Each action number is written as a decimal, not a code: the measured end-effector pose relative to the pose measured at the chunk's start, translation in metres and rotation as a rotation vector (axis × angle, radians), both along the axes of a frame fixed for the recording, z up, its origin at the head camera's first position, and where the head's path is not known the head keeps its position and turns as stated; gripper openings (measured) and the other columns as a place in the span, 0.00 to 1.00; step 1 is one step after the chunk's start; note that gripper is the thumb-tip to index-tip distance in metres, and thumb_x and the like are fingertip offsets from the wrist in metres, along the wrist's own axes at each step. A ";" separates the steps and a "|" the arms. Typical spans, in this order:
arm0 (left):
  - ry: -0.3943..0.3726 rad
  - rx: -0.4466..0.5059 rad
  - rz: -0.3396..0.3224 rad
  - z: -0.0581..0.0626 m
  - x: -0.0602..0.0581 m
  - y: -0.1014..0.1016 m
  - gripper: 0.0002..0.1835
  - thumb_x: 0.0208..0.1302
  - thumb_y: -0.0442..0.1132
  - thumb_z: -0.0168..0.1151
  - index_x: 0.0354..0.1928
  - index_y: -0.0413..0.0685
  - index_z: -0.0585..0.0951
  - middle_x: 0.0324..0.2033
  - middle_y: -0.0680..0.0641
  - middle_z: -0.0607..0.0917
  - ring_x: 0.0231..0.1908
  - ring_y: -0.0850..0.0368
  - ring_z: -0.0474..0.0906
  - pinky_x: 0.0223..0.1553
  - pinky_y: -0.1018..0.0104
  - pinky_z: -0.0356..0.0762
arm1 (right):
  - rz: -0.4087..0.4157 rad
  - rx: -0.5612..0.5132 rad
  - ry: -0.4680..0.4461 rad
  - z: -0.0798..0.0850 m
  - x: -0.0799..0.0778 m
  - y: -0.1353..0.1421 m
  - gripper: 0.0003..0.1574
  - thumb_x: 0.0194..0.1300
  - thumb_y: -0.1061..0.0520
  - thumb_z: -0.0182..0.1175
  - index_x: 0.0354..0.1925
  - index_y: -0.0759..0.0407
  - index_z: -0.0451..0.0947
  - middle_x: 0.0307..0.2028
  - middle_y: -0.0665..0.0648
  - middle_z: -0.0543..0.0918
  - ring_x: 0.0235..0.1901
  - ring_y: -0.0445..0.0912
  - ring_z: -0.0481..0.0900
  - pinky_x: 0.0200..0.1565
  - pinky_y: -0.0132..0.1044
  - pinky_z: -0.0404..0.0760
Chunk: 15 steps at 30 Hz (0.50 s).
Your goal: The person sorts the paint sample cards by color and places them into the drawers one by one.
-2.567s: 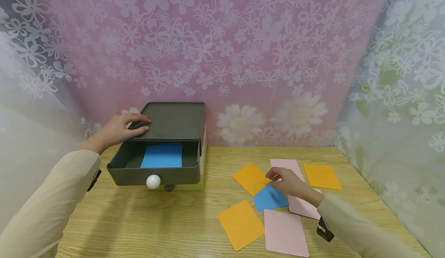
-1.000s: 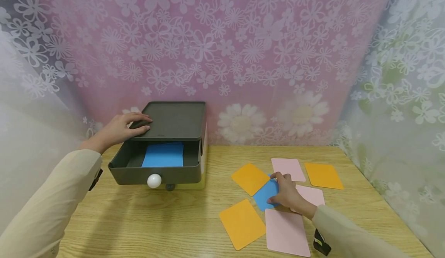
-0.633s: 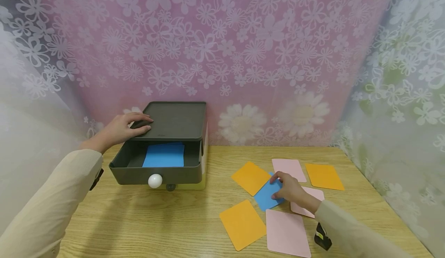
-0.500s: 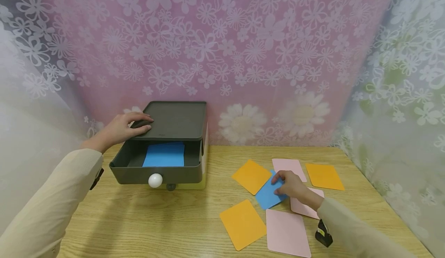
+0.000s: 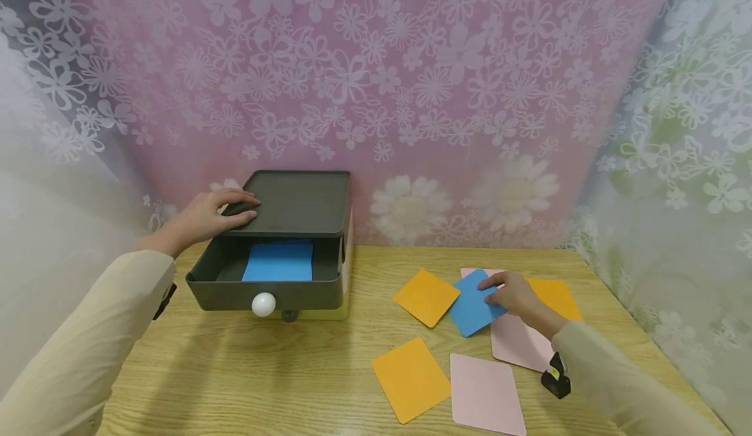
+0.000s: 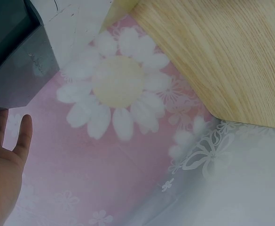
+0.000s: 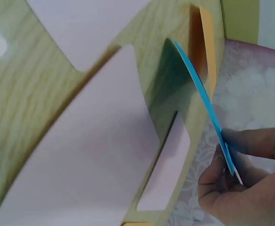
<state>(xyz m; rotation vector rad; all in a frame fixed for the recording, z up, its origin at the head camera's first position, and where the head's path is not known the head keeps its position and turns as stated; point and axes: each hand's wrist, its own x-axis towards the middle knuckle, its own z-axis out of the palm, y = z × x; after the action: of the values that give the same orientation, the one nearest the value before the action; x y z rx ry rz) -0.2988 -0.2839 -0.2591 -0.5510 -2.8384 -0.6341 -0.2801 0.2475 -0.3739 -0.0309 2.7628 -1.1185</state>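
My right hand (image 5: 517, 297) pinches a blue card (image 5: 470, 309) by its right side between thumb and fingers. In the right wrist view the card is lifted and seen nearly edge-on, its shadow falling on the wood below. My left hand (image 5: 202, 217) lies on the left edge of the dark lid (image 5: 299, 204) of a small drawer box, thumb and fingers relaxed. The box's upper drawer (image 5: 217, 297), with a white knob (image 5: 264, 304), is pulled out. Several blue cards (image 5: 279, 263) are stacked inside it. In the left wrist view fingers (image 6: 24, 136) reach up to the box's underside edge.
Orange cards (image 5: 411, 380) and pink cards (image 5: 487, 393) lie scattered over the right half of the wooden table (image 5: 282, 377). One pink card (image 5: 467, 271) is mostly covered by the blue card. A floral curtain (image 5: 405, 129) stands close behind the box.
My right hand reached down to the blue card, took hold of it and moved it off the table, back and to the right. The left hand has stayed on the box.
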 end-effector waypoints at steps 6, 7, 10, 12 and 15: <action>0.004 -0.002 -0.001 0.000 -0.001 -0.001 0.21 0.63 0.53 0.55 0.55 0.54 0.76 0.60 0.43 0.71 0.63 0.40 0.61 0.58 0.38 0.61 | -0.068 0.033 0.112 0.008 -0.002 0.005 0.18 0.54 0.70 0.54 0.46 0.71 0.77 0.53 0.77 0.68 0.42 0.62 0.72 0.34 0.39 0.75; 0.004 -0.002 -0.001 0.000 -0.001 -0.001 0.21 0.63 0.53 0.55 0.55 0.54 0.76 0.60 0.43 0.71 0.63 0.40 0.61 0.58 0.38 0.61 | -0.074 0.038 0.142 0.009 -0.002 0.005 0.19 0.53 0.70 0.53 0.45 0.72 0.77 0.52 0.77 0.69 0.39 0.60 0.72 0.32 0.37 0.73; 0.005 -0.002 -0.003 0.000 -0.001 -0.001 0.21 0.63 0.53 0.55 0.55 0.54 0.76 0.60 0.43 0.71 0.63 0.40 0.61 0.58 0.38 0.61 | -0.083 0.034 0.198 0.016 -0.003 0.003 0.20 0.52 0.71 0.50 0.45 0.72 0.77 0.50 0.76 0.71 0.30 0.54 0.68 0.26 0.35 0.66; 0.005 -0.003 -0.004 0.000 -0.001 -0.002 0.21 0.63 0.53 0.55 0.55 0.54 0.76 0.60 0.43 0.71 0.62 0.40 0.62 0.57 0.38 0.61 | -0.083 0.028 0.220 0.022 -0.002 0.001 0.20 0.53 0.70 0.50 0.46 0.71 0.76 0.51 0.75 0.71 0.30 0.53 0.68 0.25 0.35 0.63; 0.003 -0.010 -0.006 0.000 0.000 -0.002 0.21 0.63 0.54 0.55 0.55 0.54 0.76 0.60 0.43 0.71 0.62 0.40 0.61 0.57 0.38 0.61 | -0.074 -0.018 0.220 0.034 -0.001 -0.004 0.19 0.57 0.68 0.52 0.48 0.69 0.75 0.54 0.74 0.69 0.36 0.57 0.71 0.29 0.35 0.69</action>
<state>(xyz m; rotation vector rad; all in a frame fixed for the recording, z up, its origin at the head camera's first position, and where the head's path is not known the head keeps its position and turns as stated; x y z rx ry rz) -0.2993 -0.2856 -0.2593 -0.5625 -2.8395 -0.6195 -0.2810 0.2435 -0.3403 -0.0573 2.9693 -1.2265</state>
